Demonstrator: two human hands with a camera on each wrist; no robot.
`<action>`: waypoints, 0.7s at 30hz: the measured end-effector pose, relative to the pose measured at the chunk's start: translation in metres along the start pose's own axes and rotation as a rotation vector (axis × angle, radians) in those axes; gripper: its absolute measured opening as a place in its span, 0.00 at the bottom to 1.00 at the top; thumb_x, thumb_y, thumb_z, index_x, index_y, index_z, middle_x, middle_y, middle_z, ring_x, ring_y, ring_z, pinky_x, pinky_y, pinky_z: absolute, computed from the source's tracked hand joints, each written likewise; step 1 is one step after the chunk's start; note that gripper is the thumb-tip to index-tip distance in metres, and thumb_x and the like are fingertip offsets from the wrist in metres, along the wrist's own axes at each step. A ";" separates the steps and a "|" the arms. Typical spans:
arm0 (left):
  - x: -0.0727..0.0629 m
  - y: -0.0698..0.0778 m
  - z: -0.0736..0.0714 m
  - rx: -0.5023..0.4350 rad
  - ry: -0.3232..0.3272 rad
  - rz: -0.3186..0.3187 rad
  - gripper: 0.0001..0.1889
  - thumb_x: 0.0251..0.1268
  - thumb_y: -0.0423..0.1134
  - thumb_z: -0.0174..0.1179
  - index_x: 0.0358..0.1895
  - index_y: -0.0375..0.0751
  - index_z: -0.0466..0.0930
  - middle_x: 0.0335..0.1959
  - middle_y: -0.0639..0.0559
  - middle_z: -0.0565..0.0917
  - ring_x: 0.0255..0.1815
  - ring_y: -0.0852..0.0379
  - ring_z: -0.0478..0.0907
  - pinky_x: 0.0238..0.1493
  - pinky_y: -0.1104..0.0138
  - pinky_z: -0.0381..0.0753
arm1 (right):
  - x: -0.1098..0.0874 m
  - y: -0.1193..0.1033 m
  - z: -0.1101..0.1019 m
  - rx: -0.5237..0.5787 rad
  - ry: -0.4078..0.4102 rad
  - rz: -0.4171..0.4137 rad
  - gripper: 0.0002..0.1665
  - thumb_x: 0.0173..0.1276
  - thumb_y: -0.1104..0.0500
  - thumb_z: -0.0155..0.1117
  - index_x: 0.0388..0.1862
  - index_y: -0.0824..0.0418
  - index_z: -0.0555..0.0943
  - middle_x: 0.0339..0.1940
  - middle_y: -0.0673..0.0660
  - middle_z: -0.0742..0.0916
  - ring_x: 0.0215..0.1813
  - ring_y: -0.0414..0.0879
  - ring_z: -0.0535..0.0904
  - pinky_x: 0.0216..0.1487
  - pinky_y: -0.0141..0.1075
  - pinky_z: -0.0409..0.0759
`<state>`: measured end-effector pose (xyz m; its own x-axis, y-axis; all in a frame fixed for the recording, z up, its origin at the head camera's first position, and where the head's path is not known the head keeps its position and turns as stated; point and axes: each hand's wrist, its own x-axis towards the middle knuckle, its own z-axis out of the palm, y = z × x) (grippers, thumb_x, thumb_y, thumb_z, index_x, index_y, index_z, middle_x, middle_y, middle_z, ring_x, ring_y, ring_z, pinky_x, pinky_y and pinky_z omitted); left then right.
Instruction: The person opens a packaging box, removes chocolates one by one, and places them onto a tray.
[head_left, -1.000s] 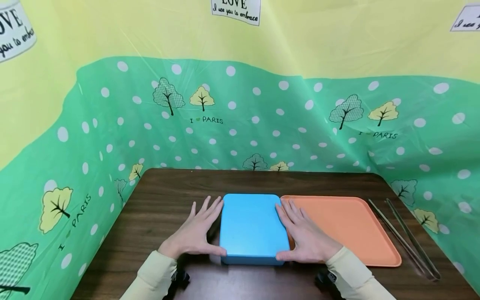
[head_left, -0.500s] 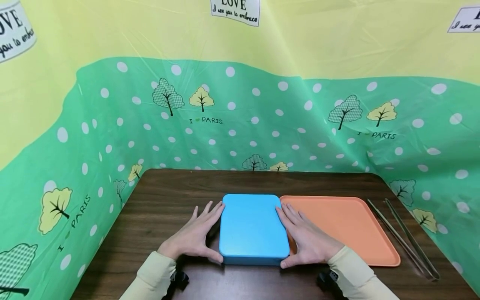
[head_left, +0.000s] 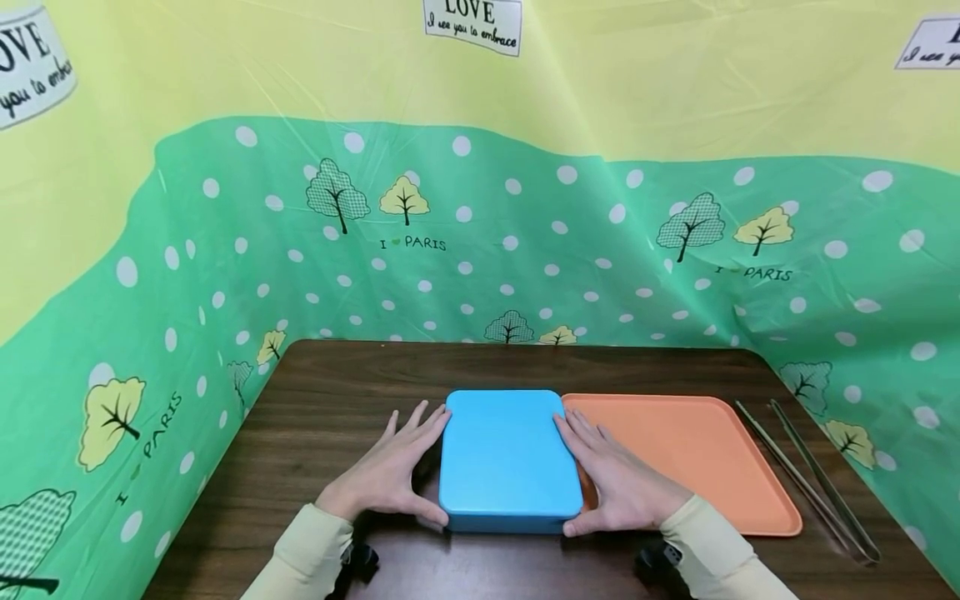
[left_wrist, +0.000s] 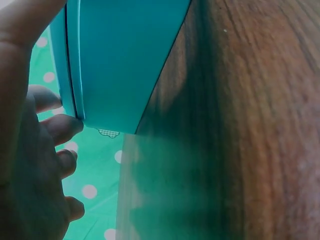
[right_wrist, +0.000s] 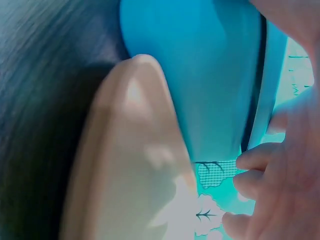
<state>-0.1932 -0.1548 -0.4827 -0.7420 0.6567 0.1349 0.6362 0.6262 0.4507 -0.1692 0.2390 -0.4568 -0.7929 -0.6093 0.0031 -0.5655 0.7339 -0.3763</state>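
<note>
A blue lidded box (head_left: 510, 454) stands on the brown table. My left hand (head_left: 390, 471) lies along its left side, fingers extended and spread, with the thumb at the near left corner. On the opposite side, my right hand (head_left: 611, 471) touches the box with extended fingers, its thumb at the near right corner. In the left wrist view, fingertips (left_wrist: 62, 127) meet the lid's edge beside a dark seam. The right wrist view has a dark seam too, with fingertips (right_wrist: 257, 156) near the lid's edge (right_wrist: 272, 80). The contents of the box are hidden.
An orange tray (head_left: 675, 450) lies right against the box, partly beneath my right hand. Metal tongs (head_left: 813, 487) rest on the table (head_left: 360, 371) beyond the tray's right edge. A printed green and yellow curtain (head_left: 465, 200) hangs behind and to the left.
Both thumbs have slid from the top front edge down to the near corners of the box. Fingers stay along its sides. The tray and tongs keep their places.
</note>
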 end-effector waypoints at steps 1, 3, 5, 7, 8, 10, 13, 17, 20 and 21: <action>0.000 0.001 -0.001 -0.001 0.000 -0.001 0.74 0.43 0.82 0.70 0.88 0.51 0.39 0.89 0.55 0.44 0.88 0.44 0.33 0.78 0.29 0.36 | -0.001 -0.001 -0.001 0.004 0.005 0.003 0.84 0.50 0.16 0.71 0.89 0.57 0.41 0.89 0.62 0.48 0.88 0.61 0.45 0.79 0.67 0.55; 0.000 0.002 -0.002 -0.009 0.005 0.004 0.74 0.43 0.81 0.70 0.88 0.51 0.39 0.89 0.55 0.44 0.88 0.45 0.33 0.78 0.29 0.36 | -0.003 -0.002 -0.004 0.012 0.019 -0.002 0.84 0.49 0.17 0.72 0.89 0.57 0.42 0.89 0.61 0.48 0.88 0.61 0.45 0.79 0.68 0.55; 0.000 0.004 -0.005 -0.021 0.017 0.013 0.73 0.44 0.80 0.71 0.88 0.51 0.39 0.88 0.55 0.44 0.88 0.44 0.33 0.77 0.28 0.36 | -0.005 -0.004 -0.008 0.021 0.036 -0.009 0.84 0.49 0.17 0.72 0.89 0.56 0.42 0.89 0.62 0.48 0.87 0.63 0.47 0.78 0.69 0.55; 0.000 0.006 -0.008 -0.033 0.026 0.023 0.73 0.44 0.80 0.72 0.88 0.51 0.40 0.88 0.54 0.45 0.88 0.43 0.33 0.77 0.28 0.36 | -0.006 -0.005 -0.012 0.035 0.059 -0.026 0.83 0.50 0.17 0.73 0.89 0.55 0.43 0.88 0.64 0.49 0.86 0.67 0.49 0.76 0.71 0.57; 0.000 0.007 -0.009 -0.037 0.034 0.029 0.73 0.44 0.79 0.72 0.88 0.50 0.40 0.88 0.54 0.45 0.88 0.43 0.34 0.77 0.27 0.37 | -0.007 -0.006 -0.014 0.044 0.068 -0.034 0.82 0.50 0.18 0.73 0.89 0.55 0.43 0.88 0.64 0.49 0.85 0.69 0.50 0.75 0.72 0.58; 0.000 0.008 -0.012 -0.044 0.045 0.031 0.73 0.44 0.79 0.72 0.88 0.51 0.40 0.88 0.55 0.46 0.88 0.43 0.34 0.77 0.28 0.36 | -0.008 -0.008 -0.018 0.064 0.077 -0.038 0.81 0.50 0.19 0.74 0.90 0.53 0.43 0.88 0.64 0.49 0.84 0.72 0.51 0.73 0.73 0.61; 0.000 0.010 -0.016 -0.049 0.064 0.041 0.72 0.45 0.79 0.72 0.88 0.51 0.41 0.88 0.55 0.47 0.88 0.45 0.33 0.78 0.28 0.36 | -0.008 -0.011 -0.023 0.092 0.084 -0.033 0.79 0.52 0.27 0.80 0.90 0.50 0.44 0.89 0.62 0.48 0.85 0.70 0.51 0.70 0.69 0.68; 0.000 0.012 -0.021 -0.059 0.093 0.057 0.72 0.44 0.78 0.73 0.88 0.52 0.43 0.88 0.56 0.48 0.88 0.46 0.34 0.77 0.28 0.37 | -0.006 -0.014 -0.028 0.083 0.123 -0.028 0.64 0.65 0.52 0.80 0.89 0.52 0.48 0.88 0.62 0.52 0.83 0.66 0.58 0.58 0.52 0.83; 0.001 0.013 -0.024 -0.065 0.102 0.065 0.72 0.44 0.78 0.73 0.88 0.52 0.43 0.88 0.57 0.48 0.88 0.46 0.35 0.77 0.28 0.38 | -0.006 -0.017 -0.030 0.068 0.163 -0.030 0.53 0.72 0.67 0.69 0.88 0.55 0.52 0.87 0.64 0.55 0.82 0.65 0.62 0.54 0.46 0.84; 0.001 0.014 -0.025 -0.069 0.106 0.070 0.71 0.44 0.78 0.73 0.88 0.52 0.43 0.88 0.56 0.49 0.88 0.46 0.35 0.77 0.27 0.37 | -0.006 -0.018 -0.031 0.062 0.174 -0.030 0.51 0.73 0.69 0.67 0.88 0.56 0.52 0.87 0.65 0.56 0.82 0.65 0.62 0.60 0.49 0.83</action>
<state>-0.1902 -0.1561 -0.4548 -0.7167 0.6475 0.2588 0.6739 0.5478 0.4958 -0.1618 0.2387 -0.4212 -0.8065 -0.5652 0.1736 -0.5784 0.6934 -0.4297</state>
